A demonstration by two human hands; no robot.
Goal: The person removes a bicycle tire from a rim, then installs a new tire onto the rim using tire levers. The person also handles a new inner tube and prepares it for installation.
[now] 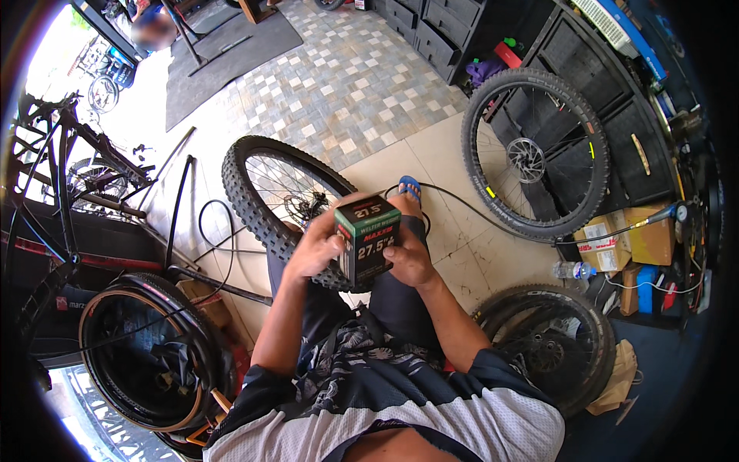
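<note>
A small green and black cardboard box [371,245] with printed sides is held up in front of my lap. My left hand [314,248] is closed on its left side, thumb against the face. On the opposite side my right hand [409,258] grips it, thumb pressed near the front. The box looks closed; what is in it cannot be seen. Just behind it a knobby-tyred bicycle wheel [254,202] leans at my legs, partly covered by my hands and the box.
Another wheel with a disc rotor [471,146] leans against dark cabinets at right. More wheels [608,339] lie at lower right, and several stacked tyres [86,339] at lower left. A black hose [462,202] crosses the tiles. A bike frame [58,165] stands left; a person [146,11] is far off.
</note>
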